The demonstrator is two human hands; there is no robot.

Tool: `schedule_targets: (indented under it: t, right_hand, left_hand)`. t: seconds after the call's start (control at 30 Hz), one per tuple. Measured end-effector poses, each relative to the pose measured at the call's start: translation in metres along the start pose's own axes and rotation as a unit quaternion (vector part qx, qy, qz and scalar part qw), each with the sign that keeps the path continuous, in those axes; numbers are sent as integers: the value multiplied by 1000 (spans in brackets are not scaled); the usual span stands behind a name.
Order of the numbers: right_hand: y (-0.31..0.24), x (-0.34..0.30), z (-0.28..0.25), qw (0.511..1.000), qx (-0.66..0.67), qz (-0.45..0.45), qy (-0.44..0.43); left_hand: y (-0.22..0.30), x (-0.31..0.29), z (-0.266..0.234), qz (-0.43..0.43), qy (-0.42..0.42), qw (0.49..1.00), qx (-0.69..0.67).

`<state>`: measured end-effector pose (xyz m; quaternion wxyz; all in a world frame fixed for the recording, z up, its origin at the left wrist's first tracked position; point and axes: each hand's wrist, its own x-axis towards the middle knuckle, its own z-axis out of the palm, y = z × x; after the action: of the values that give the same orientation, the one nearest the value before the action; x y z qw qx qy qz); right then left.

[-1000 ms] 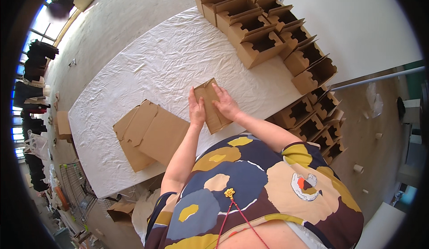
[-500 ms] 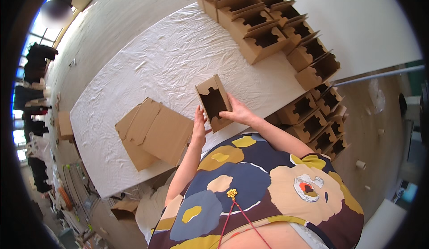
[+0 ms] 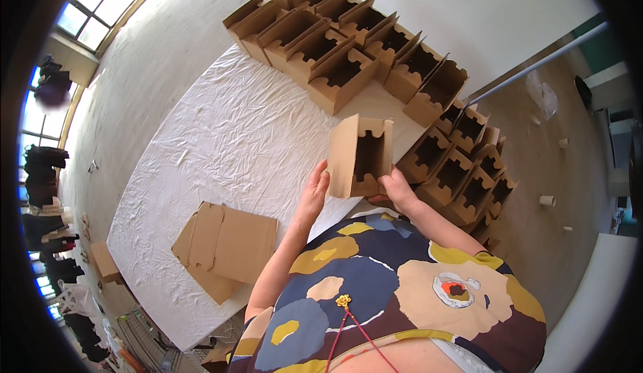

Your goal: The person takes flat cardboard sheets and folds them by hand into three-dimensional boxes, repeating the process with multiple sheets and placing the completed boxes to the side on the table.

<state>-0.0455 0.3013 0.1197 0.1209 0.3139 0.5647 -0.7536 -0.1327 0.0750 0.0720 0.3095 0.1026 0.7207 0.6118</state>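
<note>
Brown cardboard box (image 3: 343,158), open, notched

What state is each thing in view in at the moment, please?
Held carton: set up, open side showing.
Right hand: closed on the held carton.
Left hand: open beside it, contact unclear.
Cardboard pieces: flat, overlapping.
White cloth: spread out, wrinkled.
Cartons on the cloth: open, in rows.
Lower group of cartons: open.

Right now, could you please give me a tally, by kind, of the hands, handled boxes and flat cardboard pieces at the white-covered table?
Hands: 2 (left hand, right hand)
Handled open box: 1
Flat cardboard pieces: 2 visible, overlapping; any hidden beneath cannot be counted
Total: 5
</note>
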Motion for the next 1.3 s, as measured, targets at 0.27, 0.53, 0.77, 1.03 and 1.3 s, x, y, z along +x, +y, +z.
schedule_targets:
  t: [0.27,0.53,0.77,1.03,1.3]
  right_hand:
    - [-49,74,-38,988,80,-93,93]
    - [-57,120,-34,990,119,-25,67]
    - [-61,149,-27,978,190,-27,81]
    - [-21,152,-52,977,202,-10,69]
    - [58,132,-21,994,74,79,23]
  left_hand:
    - [4,16,13,-33,2,999,-15]
    - [-25,-3,-14,-112,48,992,-36]
    - [-58,-39,-35,-167,136,974,-64]
    - [-105,-123,-93,-106,432,893,-68]
    - [-157,-253,-179,-154,727,650,160]
